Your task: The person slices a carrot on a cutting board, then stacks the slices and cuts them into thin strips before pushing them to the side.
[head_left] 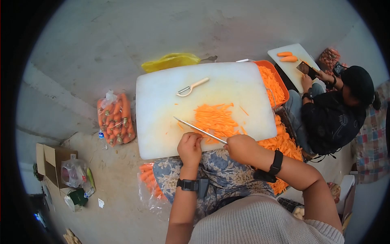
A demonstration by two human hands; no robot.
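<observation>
My right hand (242, 149) is wrapped round the handle of a knife (199, 129), whose blade points left over the white cutting board (156, 118). My left hand (189, 147), fingers curled together, rests at the board's near edge beside the blade; whatever its fingertips may hold is too small to make out. Just beyond the blade lies a pile of cut carrot strips (215, 118), with a few loose pieces around it. A peeler (192, 87) with a pale handle lies farther back on the board.
Bagged carrots (116, 118) stand left of the board. An orange tub (281, 81) of carrot strips and more strips (286, 145) lie right. A seated person (335, 110) holds a dark object near another board (294, 67). A yellow bag (170, 62) lies behind; a cardboard box (53, 162) stands left.
</observation>
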